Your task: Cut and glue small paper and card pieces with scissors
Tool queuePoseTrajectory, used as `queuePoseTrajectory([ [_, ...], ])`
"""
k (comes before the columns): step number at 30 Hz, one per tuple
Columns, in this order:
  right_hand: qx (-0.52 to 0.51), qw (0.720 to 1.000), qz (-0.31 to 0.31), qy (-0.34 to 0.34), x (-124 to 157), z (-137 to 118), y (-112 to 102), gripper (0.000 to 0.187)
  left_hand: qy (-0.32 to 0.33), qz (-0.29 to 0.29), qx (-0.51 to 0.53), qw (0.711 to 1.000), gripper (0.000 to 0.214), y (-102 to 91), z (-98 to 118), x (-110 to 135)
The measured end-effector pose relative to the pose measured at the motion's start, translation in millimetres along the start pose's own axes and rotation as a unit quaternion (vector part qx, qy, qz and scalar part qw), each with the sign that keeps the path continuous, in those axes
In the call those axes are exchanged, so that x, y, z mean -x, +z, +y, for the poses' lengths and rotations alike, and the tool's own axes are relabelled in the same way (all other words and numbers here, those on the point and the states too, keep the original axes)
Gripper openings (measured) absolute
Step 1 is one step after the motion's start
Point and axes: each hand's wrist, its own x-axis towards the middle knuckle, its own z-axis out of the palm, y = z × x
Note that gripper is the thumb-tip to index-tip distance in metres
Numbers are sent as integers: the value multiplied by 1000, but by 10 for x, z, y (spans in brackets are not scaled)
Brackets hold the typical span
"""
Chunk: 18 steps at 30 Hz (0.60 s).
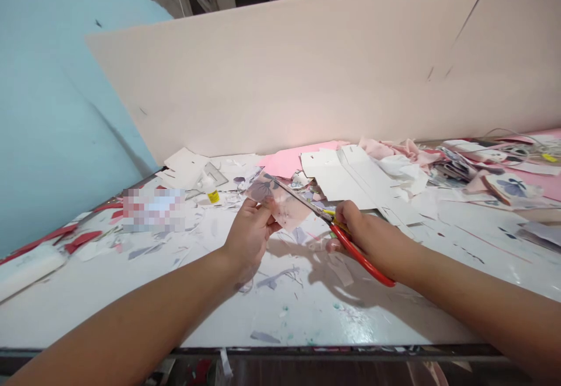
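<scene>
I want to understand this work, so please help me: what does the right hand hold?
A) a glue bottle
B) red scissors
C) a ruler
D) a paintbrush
B. The right hand grips the red scissors, with the blades reaching toward the printed sheet in the left hand.

The scissors [362, 255] had red handles, and the paper [280, 202] was pale pink with a dark purple flower print. A card [512, 188] at far right bore a blue flower, a sheet [284, 159] far ahead was pink, the surface [307, 316] white, the wall [56, 111] left pale blue.
</scene>
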Motion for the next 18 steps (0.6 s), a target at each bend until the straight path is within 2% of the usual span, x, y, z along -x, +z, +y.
queuePoseTrajectory([
  [18,22,999,-13,43,-28,7,109,25,-15,-48,12,999,26,11,10,11],
])
